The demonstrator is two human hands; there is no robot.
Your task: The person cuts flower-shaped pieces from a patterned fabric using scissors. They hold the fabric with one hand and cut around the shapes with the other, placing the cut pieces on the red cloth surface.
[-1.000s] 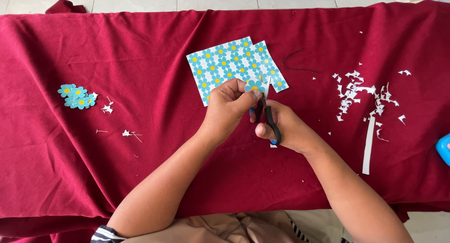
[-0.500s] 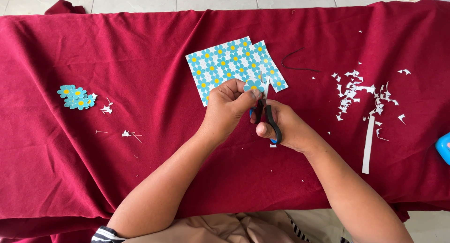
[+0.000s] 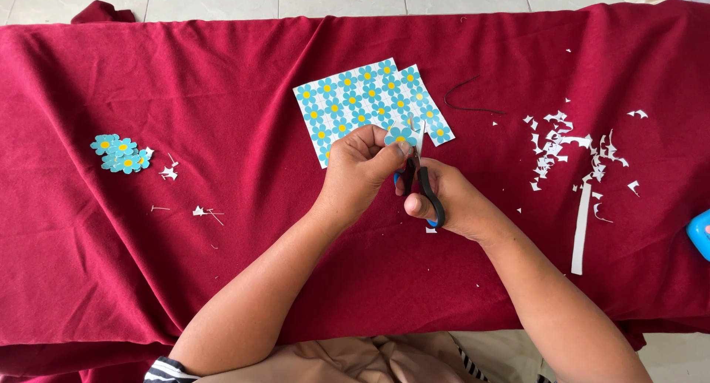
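Observation:
My left hand (image 3: 359,172) pinches a small blue paper flower with a yellow centre (image 3: 400,136) above the dark red cloth. My right hand (image 3: 451,200) grips black-handled scissors (image 3: 424,182), whose blades point up at the flower's edge. Just beyond both hands lies a sheet of blue flower-patterned paper (image 3: 362,98), partly hidden by my fingers.
A small pile of cut-out blue flowers (image 3: 120,154) sits at the left with a few white scraps (image 3: 168,171) beside it. Several white paper trimmings (image 3: 573,150) and a long white strip (image 3: 580,228) lie at the right. A blue object (image 3: 700,234) pokes in at the right edge.
Both hands stay in nearly the same place. The small flower has turned slightly between my left fingers against the scissors.

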